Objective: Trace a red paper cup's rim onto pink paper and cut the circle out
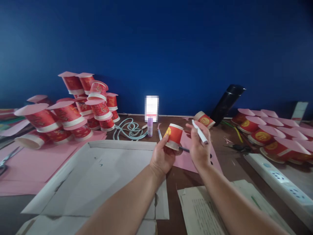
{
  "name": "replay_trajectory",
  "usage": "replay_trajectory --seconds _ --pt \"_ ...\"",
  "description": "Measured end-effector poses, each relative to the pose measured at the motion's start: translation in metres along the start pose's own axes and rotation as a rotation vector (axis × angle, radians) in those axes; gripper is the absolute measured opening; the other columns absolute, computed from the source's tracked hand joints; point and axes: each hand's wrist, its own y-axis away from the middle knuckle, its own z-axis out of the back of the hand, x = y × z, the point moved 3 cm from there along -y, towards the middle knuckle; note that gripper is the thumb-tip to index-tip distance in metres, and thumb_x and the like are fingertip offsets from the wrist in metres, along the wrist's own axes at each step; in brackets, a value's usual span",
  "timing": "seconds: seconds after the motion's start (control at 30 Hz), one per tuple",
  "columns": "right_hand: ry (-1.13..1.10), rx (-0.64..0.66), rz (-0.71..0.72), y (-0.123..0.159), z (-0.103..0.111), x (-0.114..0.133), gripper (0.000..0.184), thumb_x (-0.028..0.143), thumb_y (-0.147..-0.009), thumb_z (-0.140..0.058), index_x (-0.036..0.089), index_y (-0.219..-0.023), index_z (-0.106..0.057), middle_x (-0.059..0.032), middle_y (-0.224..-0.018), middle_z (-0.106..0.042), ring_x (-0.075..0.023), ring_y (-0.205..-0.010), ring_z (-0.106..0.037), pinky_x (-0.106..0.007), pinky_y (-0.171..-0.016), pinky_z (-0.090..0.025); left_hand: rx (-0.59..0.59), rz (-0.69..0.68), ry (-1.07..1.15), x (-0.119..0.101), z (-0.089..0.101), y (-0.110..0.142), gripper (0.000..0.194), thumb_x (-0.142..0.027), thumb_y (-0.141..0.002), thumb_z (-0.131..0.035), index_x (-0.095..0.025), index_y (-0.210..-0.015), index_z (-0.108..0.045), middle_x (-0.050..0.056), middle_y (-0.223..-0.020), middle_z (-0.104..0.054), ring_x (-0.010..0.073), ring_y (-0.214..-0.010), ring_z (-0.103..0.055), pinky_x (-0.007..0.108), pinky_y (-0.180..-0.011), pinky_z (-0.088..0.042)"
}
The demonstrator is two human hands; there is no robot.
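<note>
The left grip [163, 158] clasps a red-and-yellow, white-rimmed paper cup [175, 135], slightly tilted. The right grip [201, 147] pinches a slim white cylindrical marker [200, 133] near the cup.

There are two hands [162, 158] [201, 147], over fifteen paper cups [176, 136], one black bottle [226, 102] and one power strip [278, 182].

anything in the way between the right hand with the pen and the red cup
Nothing visible: only an open gap separates the right hand and its white pen from the red cup in the left hand. The pink sheet showing below lies on the table, not in between.
</note>
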Motion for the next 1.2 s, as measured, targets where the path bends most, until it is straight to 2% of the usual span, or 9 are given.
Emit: replay_trajectory --seconds 0.1,0.17,0.27,0.33,0.47,0.67,0.87,1.2 --pt "0.176 -0.005 0.331 0.006 0.001 0.024 0.027 0.029 -0.095 -0.050 0.027 -0.121 -0.059 -0.0055 -0.106 -0.068 -0.0162 -0.084 -0.066 -0.037 -0.078 -0.055 -0.085 -0.074 0.049 -0.002 0.005 -0.004 0.021 -0.024 -0.079 -0.067 -0.015 -0.098 -0.069 0.009 -0.099 -0.073 0.0193 -0.092 -0.067 0.029 -0.084 -0.050" --pt "0.297 0.069 0.526 0.013 -0.001 0.036 0.028 0.021 -0.093 -0.054 0.026 -0.119 -0.061 -0.0065 -0.111 -0.068 -0.0187 -0.094 -0.064 -0.038 -0.081 -0.054 -0.098 -0.129 0.066 -0.002 0.007 -0.007 0.025 -0.019 -0.078 -0.068 -0.017 -0.103 -0.068 0.008 -0.105 -0.073 0.0196 -0.106 -0.065 0.029 -0.096 -0.046" --pt "0.392 0.200 0.669 0.021 -0.004 0.042 0.031 0.014 -0.088 -0.059 0.025 -0.117 -0.062 -0.0059 -0.105 -0.070 -0.0200 -0.096 -0.065 -0.039 -0.084 -0.052 -0.054 -0.154 0.058 -0.001 0.009 -0.010 0.033 -0.017 -0.077 -0.067 -0.020 -0.111 -0.067 0.006 -0.109 -0.072 0.0205 -0.117 -0.061 0.031 -0.105 -0.041" --pt "0.432 0.231 0.703 0.022 -0.005 0.040 0.030 0.013 -0.086 -0.061 0.023 -0.114 -0.063 -0.0050 -0.100 -0.071 -0.0194 -0.091 -0.066 -0.039 -0.084 -0.052 -0.040 -0.157 0.055 -0.001 0.010 -0.011 0.036 -0.015 -0.078 -0.066 -0.022 -0.113 -0.066 0.005 -0.109 -0.073 0.0205 -0.120 -0.059 0.032 -0.107 -0.039" --pt "0.503 0.195 0.731 0.019 -0.004 0.036 0.026 0.014 -0.083 -0.064 0.022 -0.108 -0.063 -0.0041 -0.094 -0.072 -0.0180 -0.083 -0.066 -0.039 -0.087 -0.051 -0.036 -0.149 0.039 0.000 0.010 -0.011 0.036 -0.014 -0.076 -0.067 -0.021 -0.112 -0.066 0.004 -0.108 -0.073 0.0209 -0.119 -0.060 0.032 -0.107 -0.040" --pt "0.527 0.149 0.744 0.018 -0.003 0.038 0.018 0.015 -0.083 -0.064 0.020 -0.101 -0.063 -0.0040 -0.089 -0.072 -0.0181 -0.082 -0.067 -0.037 -0.086 -0.051 -0.060 -0.128 0.026 0.001 0.007 -0.007 0.037 -0.013 -0.073 -0.071 -0.019 -0.110 -0.067 0.006 -0.107 -0.073 0.0198 -0.112 -0.064 0.030 -0.104 -0.043" --pt "0.563 0.109 0.757 0.017 -0.002 0.039 0.017 0.015 -0.084 -0.064 0.021 -0.101 -0.063 -0.0038 -0.089 -0.072 -0.0180 -0.083 -0.067 -0.037 -0.086 -0.050 -0.052 -0.138 0.047 0.002 0.008 -0.006 0.044 -0.009 -0.071 -0.071 -0.019 -0.114 -0.065 0.006 -0.112 -0.072 0.0203 -0.116 -0.062 0.030 -0.105 -0.042" --pt "0.605 0.136 0.747 0.017 -0.001 0.036 0.017 0.016 -0.084 -0.065 0.020 -0.100 -0.063 -0.0035 -0.088 -0.073 -0.0179 -0.081 -0.066 -0.038 -0.090 -0.049 -0.009 -0.147 0.011 0.002 0.008 -0.007 0.043 -0.014 -0.074 -0.071 -0.020 -0.116 -0.064 0.006 -0.116 -0.071 0.0205 -0.116 -0.062 0.030 -0.105 -0.042"
